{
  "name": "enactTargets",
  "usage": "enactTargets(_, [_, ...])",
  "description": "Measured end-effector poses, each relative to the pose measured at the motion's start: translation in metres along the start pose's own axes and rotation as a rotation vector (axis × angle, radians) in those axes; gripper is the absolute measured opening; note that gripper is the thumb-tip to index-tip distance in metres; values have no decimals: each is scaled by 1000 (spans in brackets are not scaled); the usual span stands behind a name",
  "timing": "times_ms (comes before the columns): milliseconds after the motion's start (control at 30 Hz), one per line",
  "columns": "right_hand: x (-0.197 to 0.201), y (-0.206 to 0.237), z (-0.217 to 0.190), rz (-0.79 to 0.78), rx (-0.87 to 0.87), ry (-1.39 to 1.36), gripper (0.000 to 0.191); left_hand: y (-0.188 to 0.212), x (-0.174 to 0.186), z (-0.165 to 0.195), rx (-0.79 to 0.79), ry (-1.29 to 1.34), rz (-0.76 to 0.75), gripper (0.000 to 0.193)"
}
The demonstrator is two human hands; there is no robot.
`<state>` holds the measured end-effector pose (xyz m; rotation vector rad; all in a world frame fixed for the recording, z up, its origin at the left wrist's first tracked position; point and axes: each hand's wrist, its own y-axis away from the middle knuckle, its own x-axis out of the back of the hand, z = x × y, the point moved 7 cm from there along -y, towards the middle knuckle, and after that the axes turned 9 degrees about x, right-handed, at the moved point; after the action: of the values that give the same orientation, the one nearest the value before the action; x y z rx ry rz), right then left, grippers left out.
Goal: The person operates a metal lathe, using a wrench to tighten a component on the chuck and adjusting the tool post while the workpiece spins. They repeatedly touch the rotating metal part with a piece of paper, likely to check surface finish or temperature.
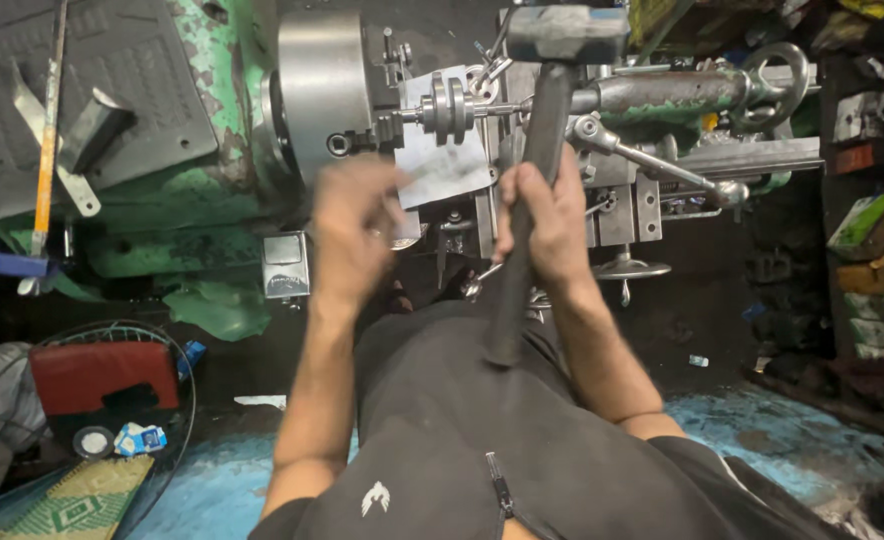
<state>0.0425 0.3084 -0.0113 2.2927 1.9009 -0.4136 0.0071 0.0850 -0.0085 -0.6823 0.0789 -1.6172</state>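
Note:
My right hand [550, 215] grips the dark handle of a heavy hammer [565, 35], whose steel head is raised above the lathe's tailstock [662, 92]. My left hand [354, 228] is blurred, held in front of the lathe near a worn sheet of paper [442, 160]; its fingers look loosely curled with nothing clearly in them. A round metal workpiece [449, 108] sits on a shaft between the large grey chuck [320, 90] and the tailstock, just above both hands.
The green lathe body [212, 250] fills the left. A long orange-handled tool [47, 150] leans at far left. A red case inside a wire ring [102, 375] lies on the floor. Shelves with boxes [872, 230] stand at right. Levers and a handwheel [632, 268] project near my right hand.

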Motion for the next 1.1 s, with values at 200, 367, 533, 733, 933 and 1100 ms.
enactTargets(200, [34,-13,29,68,-220,87,28,-60,9,-61,180,-458,308,46])
enactTargets(367, [46,-17,8,153,-58,138,28,-55,3,-86,244,-336,340,45])
enactTargets(533, [43,-27,0,216,-7,128,31,-53,4,-89,237,-322,344,45])
enactTargets(733, [8,-21,48,99,-259,174,34,-58,6,-83,299,-271,292,45])
enactTargets(933, [-1,-18,44,35,-196,207,41,-23,17,-17,147,-456,336,52])
enactTargets(1100, [-43,-21,3,-182,223,341,53,47,-40,15,643,311,-308,73])
